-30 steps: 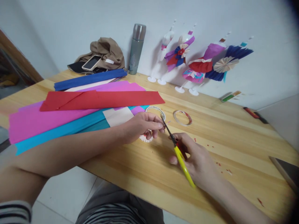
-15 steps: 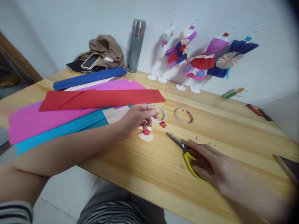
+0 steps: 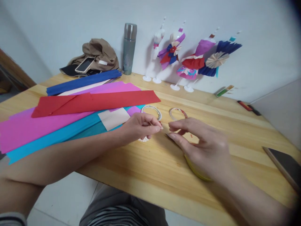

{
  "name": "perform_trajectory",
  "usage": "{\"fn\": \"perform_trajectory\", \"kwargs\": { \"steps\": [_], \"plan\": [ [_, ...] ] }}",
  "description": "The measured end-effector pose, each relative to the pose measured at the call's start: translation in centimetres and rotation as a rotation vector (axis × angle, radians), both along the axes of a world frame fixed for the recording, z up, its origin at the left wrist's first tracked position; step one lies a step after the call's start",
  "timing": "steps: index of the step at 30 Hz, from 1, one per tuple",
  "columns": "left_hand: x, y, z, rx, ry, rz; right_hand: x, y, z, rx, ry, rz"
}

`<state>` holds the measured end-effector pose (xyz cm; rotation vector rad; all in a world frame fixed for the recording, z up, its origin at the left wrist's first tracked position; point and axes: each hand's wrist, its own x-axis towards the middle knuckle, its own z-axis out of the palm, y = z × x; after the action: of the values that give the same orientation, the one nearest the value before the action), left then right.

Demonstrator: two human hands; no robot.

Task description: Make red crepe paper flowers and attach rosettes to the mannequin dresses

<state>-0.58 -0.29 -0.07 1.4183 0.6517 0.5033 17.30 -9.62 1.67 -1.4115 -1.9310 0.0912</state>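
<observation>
My left hand (image 3: 145, 127) is pinched, thumb against index finger, over the middle of the wooden table. A tiny pale bit shows at its fingertips, too small to name. Close beside it on the right, my right hand (image 3: 199, 141) has thumb and index finger apart, with nothing visible between them. Yellow-handled scissors (image 3: 196, 171) lie on the table beneath my right hand, mostly covered. A pleated white paper fan (image 3: 143, 139) shows only partly below my left hand. Just behind the hands lie a white tape roll (image 3: 159, 114) and a second, red-marked tape roll (image 3: 172, 114).
Crepe paper strips, red (image 3: 105, 102), blue (image 3: 84, 82) and teal (image 3: 82, 133), are piled at left. A thermos (image 3: 129, 50) and several paper-dressed figures (image 3: 192, 62) stand along the wall. A phone (image 3: 282, 166) lies at the right edge.
My right hand has let go of the scissors, leaving them on the table, and moved up and left toward my left hand. The view has shifted slightly right.
</observation>
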Motion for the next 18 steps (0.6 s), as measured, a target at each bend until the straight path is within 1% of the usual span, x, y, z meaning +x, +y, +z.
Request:
{"fn": "perform_trajectory", "kwargs": {
  "steps": [3, 8, 10, 12, 13, 15, 16, 18],
  "plan": [
    [0.0, 0.2, -0.1, 0.016, -0.028, -0.016, -1.1, 1.5, 0.2, 0.036, -0.025, 0.068],
    [-0.2, 0.6, -0.1, -0.010, -0.007, 0.009, -0.9, 2.8, -0.4, 0.214, -0.183, 0.174],
    [-0.3, 0.6, -0.1, 0.005, 0.013, 0.013, -0.7, 3.0, -0.7, 0.240, -0.221, 0.188],
    [-0.4, 0.7, 0.0, 0.074, 0.026, 0.015, -0.6, 3.0, -0.8, 0.230, -0.189, 0.156],
    [-0.4, 0.8, 0.0, 0.141, 0.037, 0.021, -0.6, 3.0, -0.9, 0.203, -0.155, 0.135],
    [-0.5, 1.1, -0.1, 0.344, 0.099, 0.070, -0.4, 2.9, -1.1, 0.092, -0.056, 0.097],
    [-0.5, 1.4, -0.2, 0.468, 0.160, 0.109, -0.3, 2.9, -1.3, -0.007, 0.008, 0.093],
    [-0.6, 2.2, -0.5, 0.702, 0.335, 0.186, -0.2, 3.1, -1.9, -0.288, 0.167, 0.113]
  ]
}}
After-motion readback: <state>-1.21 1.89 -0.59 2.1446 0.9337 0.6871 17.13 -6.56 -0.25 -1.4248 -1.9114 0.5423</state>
